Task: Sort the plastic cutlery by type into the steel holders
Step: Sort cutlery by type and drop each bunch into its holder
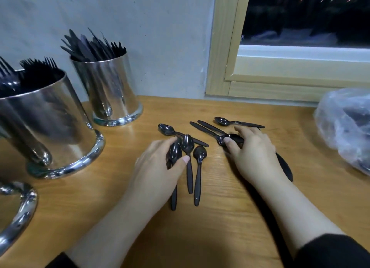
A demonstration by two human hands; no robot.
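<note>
Three steel holders stand at the left of the wooden table (230, 217): the fork holder (46, 127) nearest the middle left, packed with black forks, the knife holder (112, 91) farther back against the wall, full of black knives, and the rim of a third holder (18, 211) at the near left edge, its contents out of view. A window (300, 47) with a pale wooden frame fills the far right, dark outside. A crumpled clear bag (348, 125) lies at the right edge of the table with dark shapes inside, too blurred to name. The left hand (158, 171) lies over the handle of a spoon (175, 155), fingers curled round it and thumb along its right side. Just beside it lie two more spoons (188, 157) (199, 167), bowls far, handles near, and a fourth spoon (168, 130) crosses behind them. The right hand (254, 153) grips a bundle (224, 136) of spoons, bowls under the thumb and handles pointing far left; a dark handle (285, 165) juts out to its right. A lone spoon (236, 122) lies just beyond its fingertips. All the spoons are glossy black plastic.
</note>
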